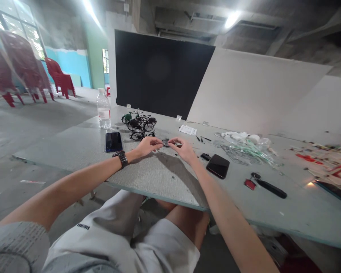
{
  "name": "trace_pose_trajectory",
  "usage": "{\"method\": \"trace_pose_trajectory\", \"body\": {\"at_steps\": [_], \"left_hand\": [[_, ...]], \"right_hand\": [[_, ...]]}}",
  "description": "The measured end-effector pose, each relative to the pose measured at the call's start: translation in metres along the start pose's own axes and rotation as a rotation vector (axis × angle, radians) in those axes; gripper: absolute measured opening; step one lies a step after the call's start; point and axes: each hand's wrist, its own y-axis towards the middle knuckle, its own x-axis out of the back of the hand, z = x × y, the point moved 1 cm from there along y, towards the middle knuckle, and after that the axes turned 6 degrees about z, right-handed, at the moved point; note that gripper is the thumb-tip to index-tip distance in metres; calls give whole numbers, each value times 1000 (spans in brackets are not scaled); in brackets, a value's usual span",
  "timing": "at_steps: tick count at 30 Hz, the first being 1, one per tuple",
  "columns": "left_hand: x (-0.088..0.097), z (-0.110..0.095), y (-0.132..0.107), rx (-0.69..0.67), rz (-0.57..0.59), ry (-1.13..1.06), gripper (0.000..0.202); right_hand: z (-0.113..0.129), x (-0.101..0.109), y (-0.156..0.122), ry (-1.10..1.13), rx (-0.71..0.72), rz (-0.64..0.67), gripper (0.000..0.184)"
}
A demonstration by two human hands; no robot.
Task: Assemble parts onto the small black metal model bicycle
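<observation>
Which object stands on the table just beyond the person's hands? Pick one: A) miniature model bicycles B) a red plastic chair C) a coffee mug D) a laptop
A: the miniature model bicycles stand on the table just beyond the left hand and right hand.

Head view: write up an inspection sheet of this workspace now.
surface: grey board table, near edge over the person's lap.
job's things: small dark part between the hands; three model bicycles beyond.
clutter: plastic water bottle, phone, second phone, plastic parts frame, red scraps.
hands: left hand and right hand both pinch the part; wristwatch on the left wrist.
cables: nothing seen.
surroundings: red plastic chairs, black panel.
</observation>
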Motion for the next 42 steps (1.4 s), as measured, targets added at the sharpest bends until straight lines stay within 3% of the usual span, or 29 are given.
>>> {"method": "trace_pose_trajectory", "body": {"at_steps": [11, 24, 42], "left_hand": [[0, 0, 1, -32, -27, -23, 41], [2, -2, -1, -24, -3, -31, 44], [1, 1, 0, -58, 10, -20, 37]], "right_hand": [[-2, -7, 0, 269, -37, 23, 37], [6, -6, -2, 279, -67, 32, 42], [-1, -9, -1, 274, -68, 32, 37]]}}
